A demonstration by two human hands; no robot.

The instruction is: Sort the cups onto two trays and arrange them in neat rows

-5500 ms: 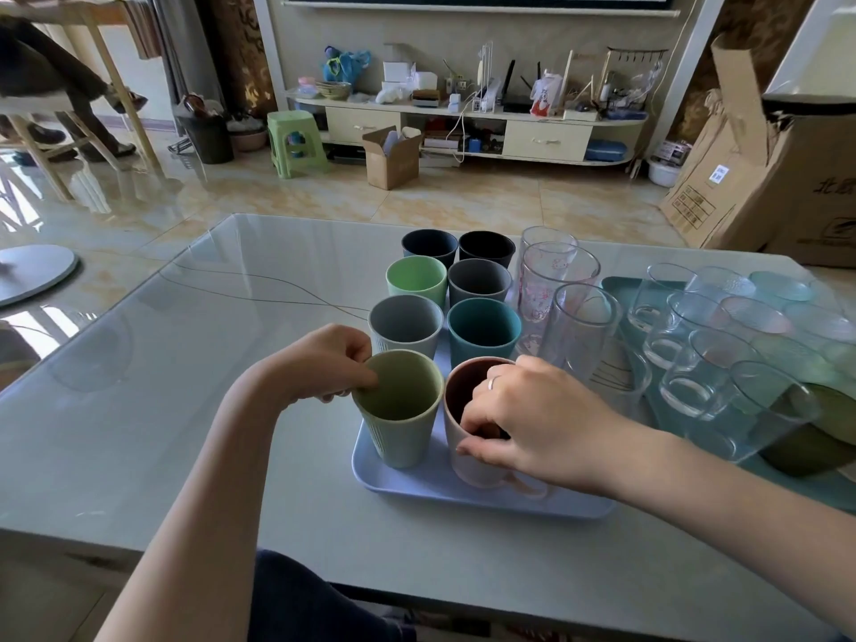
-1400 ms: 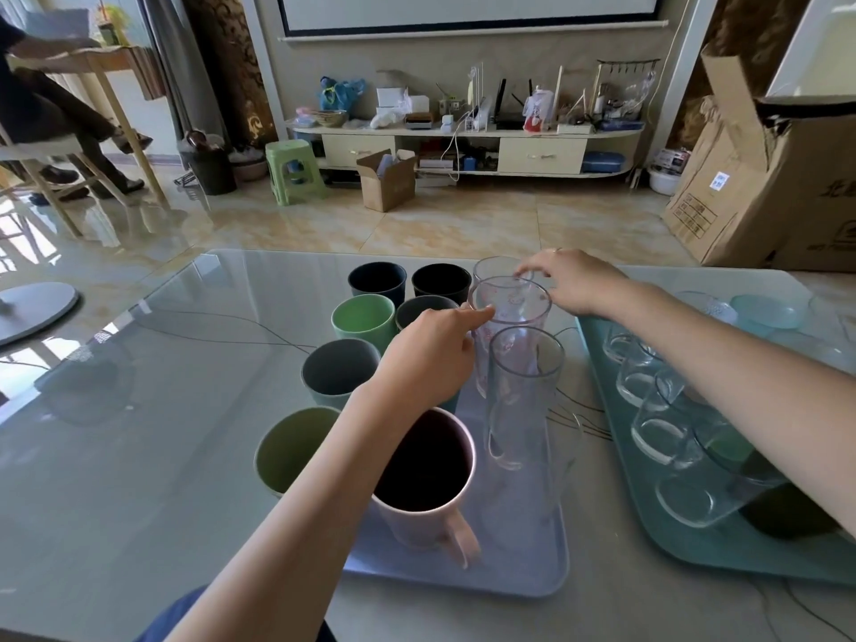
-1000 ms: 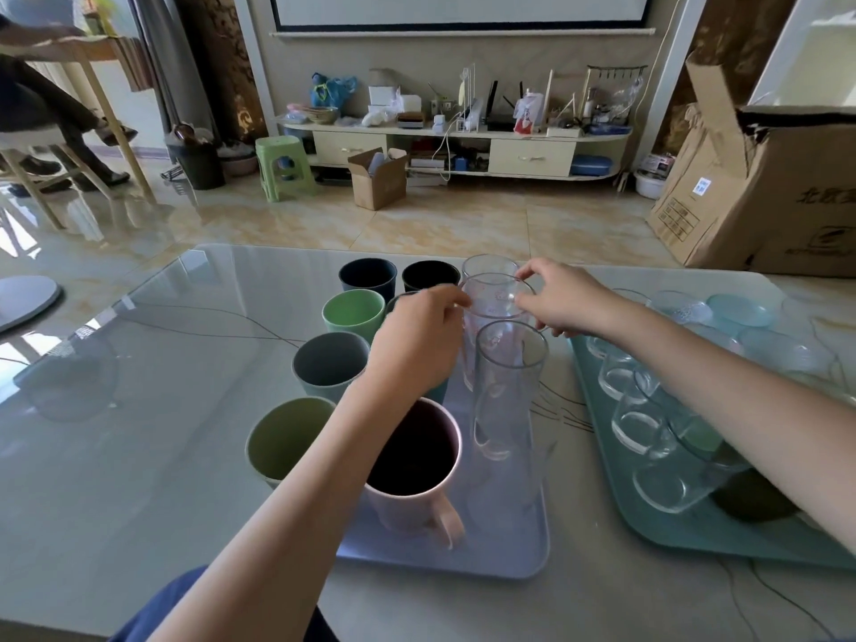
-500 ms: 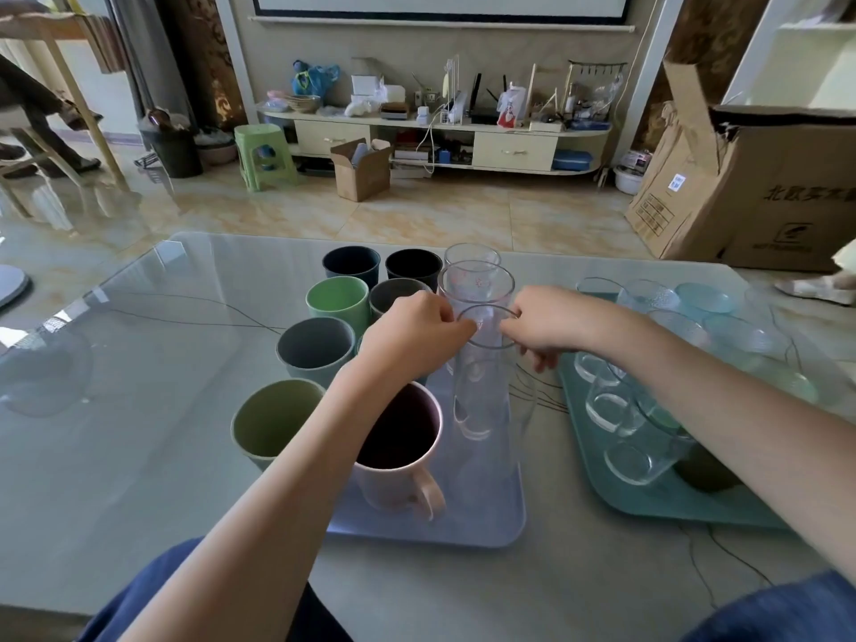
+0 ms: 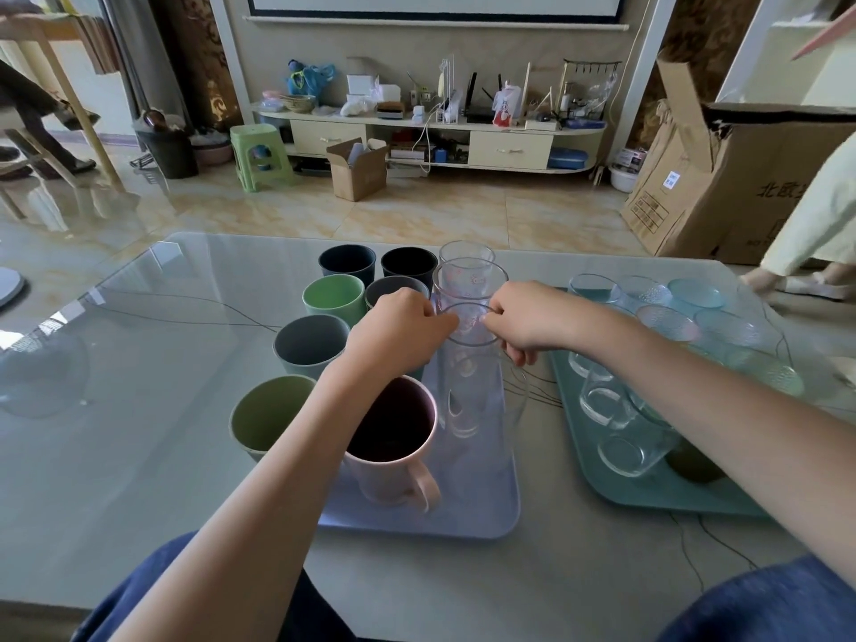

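Near clear glass (image 5: 468, 363) stood upright at frame centre on the lilac tray (image 5: 481, 516), in the tray's right-hand column. Left hand (image 5: 398, 333) pinched its rim from the left, fingers curled together on the edge; right hand (image 5: 528, 319) pinched the rim from the right, fingers curled under, clamped on the same glass. Two more clear glasses (image 5: 468, 275) stood just behind it in the same column, toward upper centre. Pink mug (image 5: 393, 444) sat just left of the held glass, handle pointing toward the bottom of the frame, partly covered by the left forearm. Left of that ran a column of coloured cups: olive cup (image 5: 266, 414), grey cup (image 5: 308, 345), green cup (image 5: 333, 296), dark blue cup (image 5: 347, 264); a black cup (image 5: 408, 266) beside the last. Teal tray (image 5: 648, 495) lay at right of frame, well apart from the lilac one, holding clear and tinted glasses (image 5: 620, 437), some seemingly tipped; exact count unclear. Both trays sat on the glass-topped table (image 5: 139, 386). Cardboard box (image 5: 741, 178) at upper right, green stool (image 5: 259, 155) at upper left.
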